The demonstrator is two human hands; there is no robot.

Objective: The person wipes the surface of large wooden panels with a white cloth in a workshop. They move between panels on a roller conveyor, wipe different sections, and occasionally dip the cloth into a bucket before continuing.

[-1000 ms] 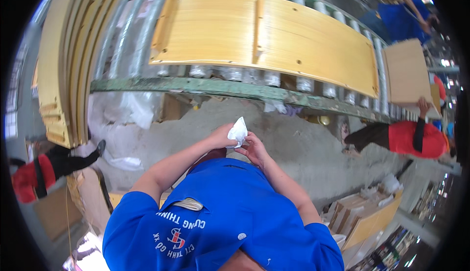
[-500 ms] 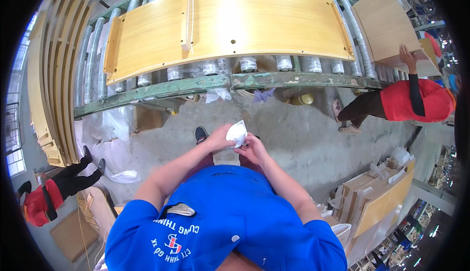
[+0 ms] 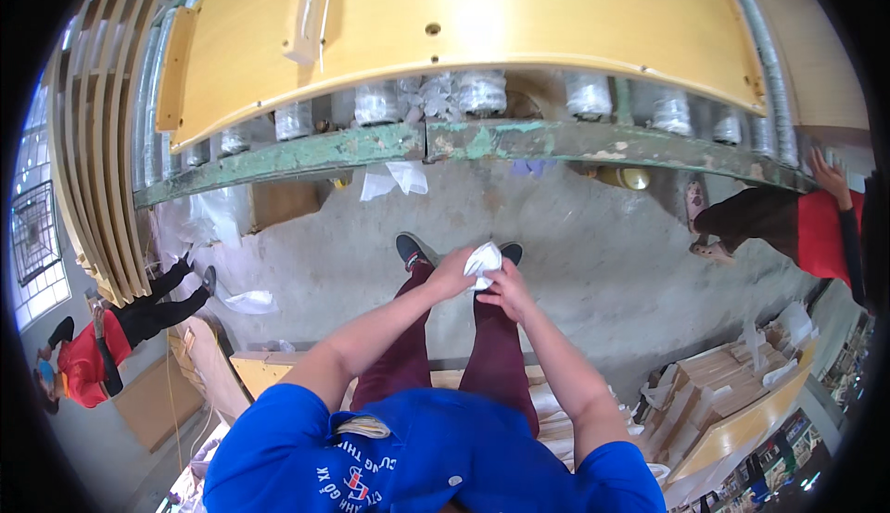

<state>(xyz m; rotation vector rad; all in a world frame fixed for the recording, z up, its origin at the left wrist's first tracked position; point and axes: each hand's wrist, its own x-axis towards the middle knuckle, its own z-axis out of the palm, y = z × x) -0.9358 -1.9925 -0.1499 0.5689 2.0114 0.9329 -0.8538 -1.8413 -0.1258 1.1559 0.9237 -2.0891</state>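
Observation:
A small crumpled white piece [image 3: 483,261], paper or cloth, I cannot tell which, is held between my two hands in front of my legs. My left hand [image 3: 452,274] closes on its left side. On its right and lower edge, my right hand [image 3: 508,289] pinches it with bent fingers. Ahead of my hands lies a long varnished wooden panel [image 3: 538,26] with dark holes and a raised wooden strip [image 3: 308,12] across it. It rests on a roller conveyor with a worn green frame [image 3: 343,156].
Curved-looking wooden frames [image 3: 88,170] stand at the left, near a person in red [image 3: 93,365]. Another person in red [image 3: 825,235] touches a wooden panel [image 3: 811,50] at the right. Stacked wooden boards [image 3: 714,392] stand behind them. White scraps [image 3: 250,302] lie on the floor.
My view has moved closer to the conveyor, so the panel looks larger. My hands still hold the white piece, which is now more bunched up. The person at right has shifted toward the picture's edge.

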